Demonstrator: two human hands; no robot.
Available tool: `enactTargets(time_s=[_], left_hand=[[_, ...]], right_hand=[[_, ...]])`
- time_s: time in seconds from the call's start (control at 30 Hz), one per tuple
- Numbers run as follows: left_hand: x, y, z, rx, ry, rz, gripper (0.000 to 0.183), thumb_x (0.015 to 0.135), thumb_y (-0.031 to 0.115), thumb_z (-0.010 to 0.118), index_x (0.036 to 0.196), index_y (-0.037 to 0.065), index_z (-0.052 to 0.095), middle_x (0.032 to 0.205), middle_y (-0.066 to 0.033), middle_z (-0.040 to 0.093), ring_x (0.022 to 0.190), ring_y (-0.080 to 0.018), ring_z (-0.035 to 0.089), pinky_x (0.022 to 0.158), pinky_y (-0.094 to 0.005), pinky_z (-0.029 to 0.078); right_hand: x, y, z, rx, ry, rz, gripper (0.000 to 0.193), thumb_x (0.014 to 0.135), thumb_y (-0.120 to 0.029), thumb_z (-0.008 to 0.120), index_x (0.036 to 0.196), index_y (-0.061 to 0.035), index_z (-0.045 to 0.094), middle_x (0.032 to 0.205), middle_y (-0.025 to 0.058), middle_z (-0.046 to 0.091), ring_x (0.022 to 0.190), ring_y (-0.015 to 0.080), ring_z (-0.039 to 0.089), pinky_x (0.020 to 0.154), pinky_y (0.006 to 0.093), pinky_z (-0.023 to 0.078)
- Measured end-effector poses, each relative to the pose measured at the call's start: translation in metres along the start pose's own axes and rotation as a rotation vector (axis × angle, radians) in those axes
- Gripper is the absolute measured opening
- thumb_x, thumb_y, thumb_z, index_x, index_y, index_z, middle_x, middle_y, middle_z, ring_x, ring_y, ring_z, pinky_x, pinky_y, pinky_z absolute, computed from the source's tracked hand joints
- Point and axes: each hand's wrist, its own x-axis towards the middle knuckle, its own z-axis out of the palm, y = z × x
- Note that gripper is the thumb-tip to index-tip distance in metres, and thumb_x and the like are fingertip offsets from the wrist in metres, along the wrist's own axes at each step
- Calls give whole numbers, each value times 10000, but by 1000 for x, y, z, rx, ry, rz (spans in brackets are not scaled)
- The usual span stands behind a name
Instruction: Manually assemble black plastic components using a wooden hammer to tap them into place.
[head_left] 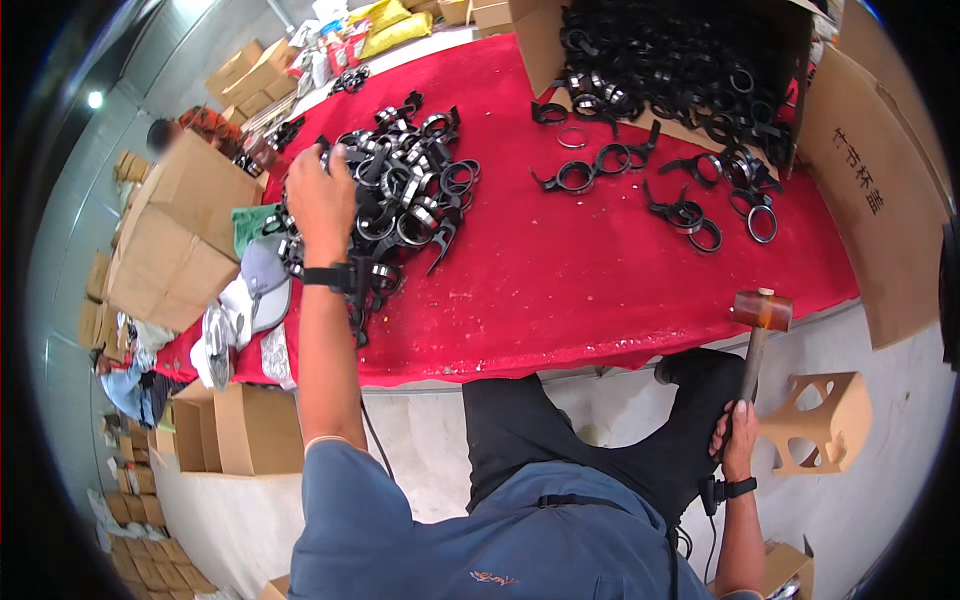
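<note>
My left hand [320,200] reaches over the left side of a heaped pile of black ring-shaped parts with handle-like arms [395,185], some lined with shiny metal bands. Its thumb and fingers look apart at the pile's edge; the fingertips are partly hidden. Low at the right, beside my thigh, my right hand [737,440] is closed around the handle of a mallet [763,310]. The mallet's brown head points up, near the front edge of the red-covered table [560,290]. Several loose black rings [575,177] and a thin bare metal ring [572,137] lie farther back.
A large open carton [540,60] full of black rings stands at the back right, its flap [880,200] hanging outward. A grey cap [265,285] lies at the table's left edge, near a big cardboard box [185,225]. A cut-out cardboard piece [840,425] sits right of my leg.
</note>
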Motion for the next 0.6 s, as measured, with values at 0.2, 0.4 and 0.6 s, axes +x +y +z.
enactTargets(time_s=[0.2,0.4,0.6], left_hand=[[-53,162,63,-505,-335,507,142,948,106,654,1047,92,755,987,-168,740,890,-389,735,762,-504,600],[-105,209,171,-217,-554,616,186,846,50,725,1027,38,684,1030,-188,700,887,-362,753,759,-459,637],[-98,197,181,-253,-779,534,170,919,168,748,1033,45,780,972,-228,771,975,-392,770,809,-511,624]], right_hand=[[0,-11,3,12,33,-9,485,1118,-553,530,1060,-71,531,650,0,481,430,98,471,378,273,424],[1,-8,11,4,33,7,402,1127,-462,541,1055,-67,528,641,24,519,420,127,493,375,292,432],[-7,-7,6,13,66,-12,405,1122,-460,552,1045,-63,536,646,29,515,439,130,495,400,304,444]])
